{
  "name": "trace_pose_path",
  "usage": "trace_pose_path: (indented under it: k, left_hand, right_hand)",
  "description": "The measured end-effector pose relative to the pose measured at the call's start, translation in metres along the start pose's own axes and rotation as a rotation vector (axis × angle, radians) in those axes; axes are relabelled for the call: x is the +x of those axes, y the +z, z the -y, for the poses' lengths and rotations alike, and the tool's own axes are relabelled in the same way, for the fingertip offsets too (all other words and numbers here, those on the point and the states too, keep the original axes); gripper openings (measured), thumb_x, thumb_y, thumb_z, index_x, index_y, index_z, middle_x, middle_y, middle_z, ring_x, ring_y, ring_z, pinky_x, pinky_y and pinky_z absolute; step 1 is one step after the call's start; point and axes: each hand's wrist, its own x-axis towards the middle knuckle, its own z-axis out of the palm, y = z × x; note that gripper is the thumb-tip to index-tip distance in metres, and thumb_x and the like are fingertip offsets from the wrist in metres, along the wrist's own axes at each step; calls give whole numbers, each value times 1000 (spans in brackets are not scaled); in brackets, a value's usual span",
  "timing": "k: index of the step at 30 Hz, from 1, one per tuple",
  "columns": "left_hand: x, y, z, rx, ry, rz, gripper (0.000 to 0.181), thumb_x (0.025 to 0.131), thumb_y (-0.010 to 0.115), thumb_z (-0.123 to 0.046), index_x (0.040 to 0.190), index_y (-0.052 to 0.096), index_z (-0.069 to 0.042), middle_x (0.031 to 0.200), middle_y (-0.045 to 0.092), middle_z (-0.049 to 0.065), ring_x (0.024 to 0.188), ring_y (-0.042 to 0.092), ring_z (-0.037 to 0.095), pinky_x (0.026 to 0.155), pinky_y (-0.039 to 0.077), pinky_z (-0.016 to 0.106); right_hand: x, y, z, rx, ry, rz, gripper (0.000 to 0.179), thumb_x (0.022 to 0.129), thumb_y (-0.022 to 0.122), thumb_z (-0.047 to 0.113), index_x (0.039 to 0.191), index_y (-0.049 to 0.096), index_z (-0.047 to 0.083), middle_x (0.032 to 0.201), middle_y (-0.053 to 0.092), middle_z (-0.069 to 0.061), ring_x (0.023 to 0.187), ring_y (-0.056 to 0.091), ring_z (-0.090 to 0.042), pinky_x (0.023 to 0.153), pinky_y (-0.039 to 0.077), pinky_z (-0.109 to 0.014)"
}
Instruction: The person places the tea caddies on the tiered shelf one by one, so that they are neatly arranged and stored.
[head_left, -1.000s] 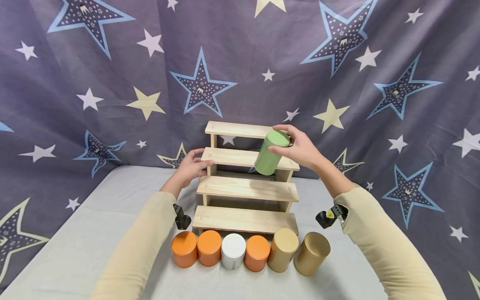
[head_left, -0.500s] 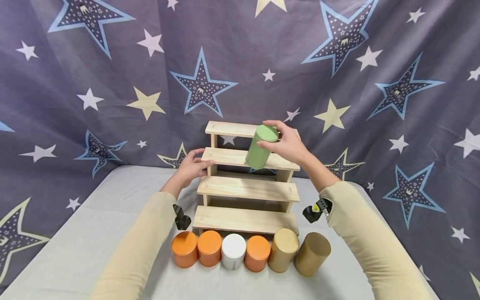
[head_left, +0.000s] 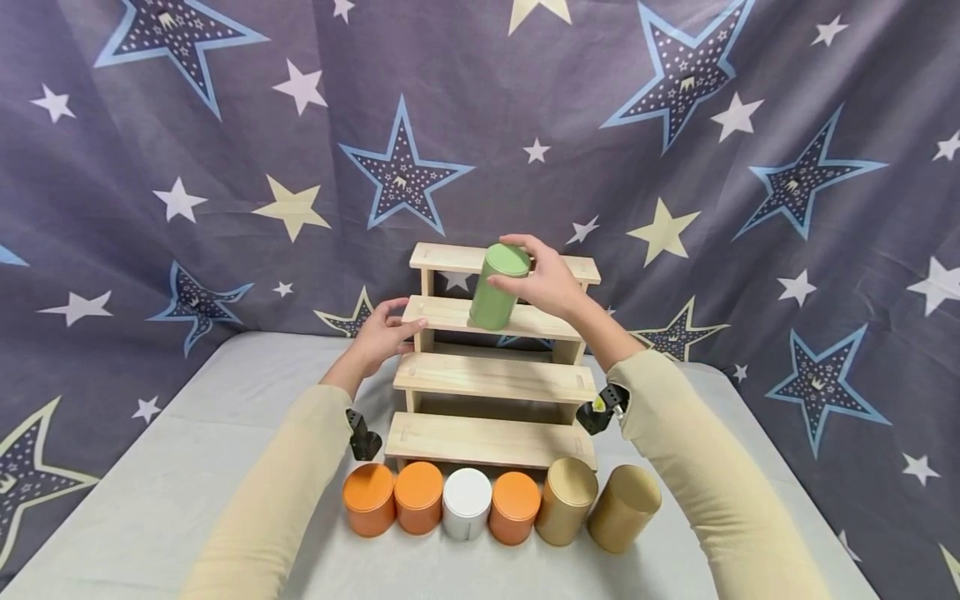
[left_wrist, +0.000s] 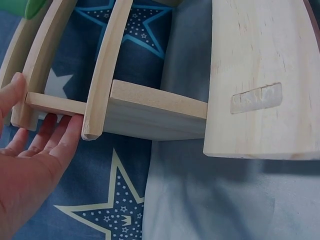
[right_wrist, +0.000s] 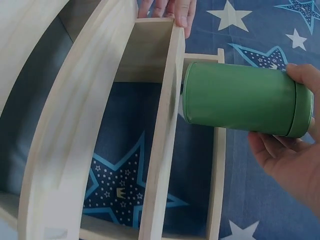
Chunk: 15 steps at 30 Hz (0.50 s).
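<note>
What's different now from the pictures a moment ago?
The right hand, gripping the green can throughout, has carried it leftward along the wooden shelf and slightly higher in the head view. Nothing was let go or newly picked up. The left hand still holds the shelf's left side, and the six cans in front stayed put.

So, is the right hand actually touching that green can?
Touching. The right wrist view shows the right hand gripping the green can, thumb against one side, fingers against the other.
</note>
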Motion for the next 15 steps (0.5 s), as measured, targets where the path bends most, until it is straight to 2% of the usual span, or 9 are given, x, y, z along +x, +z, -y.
trace_pose_path:
  k: [15]
  left_hand:
    - [1,1,-1,-15,-4,0,68,92,60,-19,147,20,-13,137,40,25,125,46,38,99,48,47]
  right_hand:
    - [16,20,-3,11,-12,-12,64,81,73,27,137,44,15,121,56,-11,105,59,-25,87,54,-38]
